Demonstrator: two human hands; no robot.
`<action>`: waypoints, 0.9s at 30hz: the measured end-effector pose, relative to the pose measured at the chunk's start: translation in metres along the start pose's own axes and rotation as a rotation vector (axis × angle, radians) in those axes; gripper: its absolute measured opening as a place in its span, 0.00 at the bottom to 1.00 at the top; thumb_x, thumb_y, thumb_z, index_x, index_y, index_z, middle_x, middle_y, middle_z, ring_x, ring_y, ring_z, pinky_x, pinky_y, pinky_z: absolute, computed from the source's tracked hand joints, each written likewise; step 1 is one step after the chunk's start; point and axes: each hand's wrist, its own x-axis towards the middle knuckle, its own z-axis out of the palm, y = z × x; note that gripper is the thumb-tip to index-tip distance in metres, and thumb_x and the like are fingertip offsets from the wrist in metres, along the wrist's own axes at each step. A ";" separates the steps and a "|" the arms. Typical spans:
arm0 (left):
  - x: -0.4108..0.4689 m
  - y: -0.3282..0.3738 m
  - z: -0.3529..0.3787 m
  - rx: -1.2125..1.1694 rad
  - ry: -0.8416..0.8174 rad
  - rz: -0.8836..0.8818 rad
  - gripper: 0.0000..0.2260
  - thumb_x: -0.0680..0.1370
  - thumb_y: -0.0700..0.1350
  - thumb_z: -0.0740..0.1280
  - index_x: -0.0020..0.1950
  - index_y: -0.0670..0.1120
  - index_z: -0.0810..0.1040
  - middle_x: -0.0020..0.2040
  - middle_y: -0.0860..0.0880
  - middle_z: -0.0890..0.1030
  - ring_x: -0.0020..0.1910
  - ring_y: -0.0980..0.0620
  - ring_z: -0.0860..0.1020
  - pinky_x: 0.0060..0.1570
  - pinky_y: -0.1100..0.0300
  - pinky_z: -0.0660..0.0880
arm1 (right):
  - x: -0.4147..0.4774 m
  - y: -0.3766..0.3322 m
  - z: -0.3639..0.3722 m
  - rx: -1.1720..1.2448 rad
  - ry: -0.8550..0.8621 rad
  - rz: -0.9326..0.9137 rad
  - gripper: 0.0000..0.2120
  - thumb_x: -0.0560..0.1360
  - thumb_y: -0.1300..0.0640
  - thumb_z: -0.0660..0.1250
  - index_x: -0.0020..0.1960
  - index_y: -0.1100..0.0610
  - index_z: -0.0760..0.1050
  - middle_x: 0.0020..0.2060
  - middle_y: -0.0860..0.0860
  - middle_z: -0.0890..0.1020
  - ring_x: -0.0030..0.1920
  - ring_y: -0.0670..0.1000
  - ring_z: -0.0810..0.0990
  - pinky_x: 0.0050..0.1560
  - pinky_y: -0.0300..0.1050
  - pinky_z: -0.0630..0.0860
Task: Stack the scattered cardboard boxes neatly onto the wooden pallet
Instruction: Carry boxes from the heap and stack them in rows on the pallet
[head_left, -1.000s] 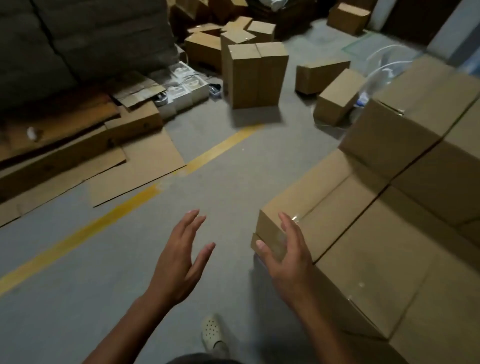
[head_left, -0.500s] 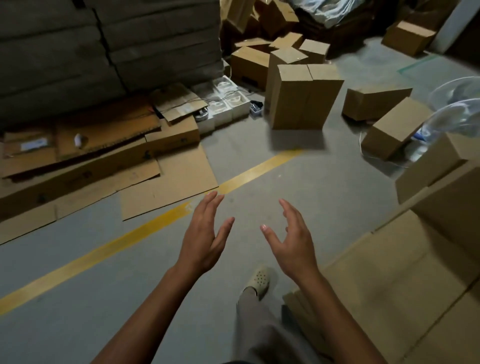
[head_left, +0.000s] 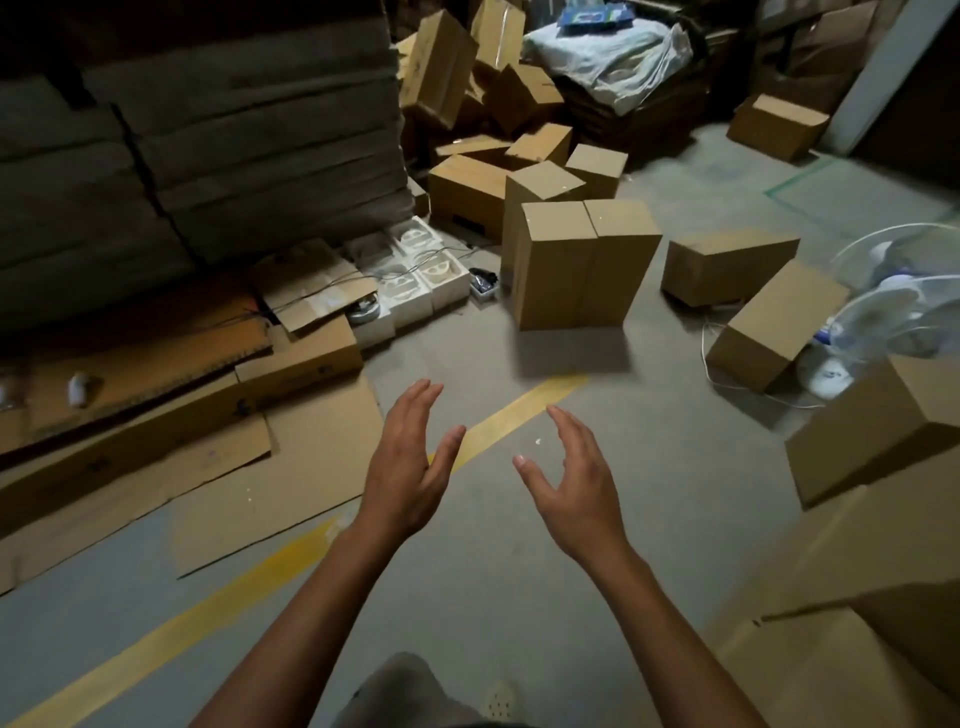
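Above floor (head_left: 649, 467): L hand (head_left: 410, 467) & R hand (head_left: 576, 483) spread, empty.

Brown cardboard boxes (head_left: 576, 265) stand on a grey floor (head_left: 649, 457) crossed by a yellow stripe (head_left: 249, 587).

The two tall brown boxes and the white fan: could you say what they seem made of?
Tall brown boxes: matte cardboard, by dull tan faces and creased edges. White fan: probably glossy plastic with thin-ribbed grille; blur leaves it open.
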 end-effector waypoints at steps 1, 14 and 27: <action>0.018 0.000 0.006 -0.012 -0.003 0.001 0.32 0.79 0.64 0.54 0.77 0.46 0.66 0.77 0.46 0.67 0.77 0.49 0.63 0.74 0.51 0.63 | 0.018 0.003 -0.002 0.003 0.011 0.005 0.31 0.78 0.46 0.69 0.78 0.53 0.64 0.75 0.50 0.69 0.74 0.50 0.67 0.73 0.52 0.69; 0.323 -0.073 0.084 -0.085 -0.017 0.068 0.29 0.81 0.61 0.56 0.77 0.46 0.67 0.76 0.46 0.68 0.76 0.49 0.64 0.74 0.47 0.64 | 0.312 0.045 0.019 0.023 0.134 0.096 0.31 0.78 0.50 0.70 0.78 0.51 0.64 0.75 0.51 0.69 0.74 0.51 0.68 0.71 0.57 0.70; 0.622 -0.087 0.150 -0.093 -0.143 0.161 0.30 0.80 0.63 0.56 0.77 0.47 0.67 0.76 0.48 0.68 0.77 0.51 0.64 0.74 0.47 0.64 | 0.590 0.078 0.008 0.159 0.201 0.258 0.30 0.78 0.49 0.71 0.77 0.48 0.64 0.73 0.48 0.70 0.70 0.48 0.72 0.68 0.53 0.74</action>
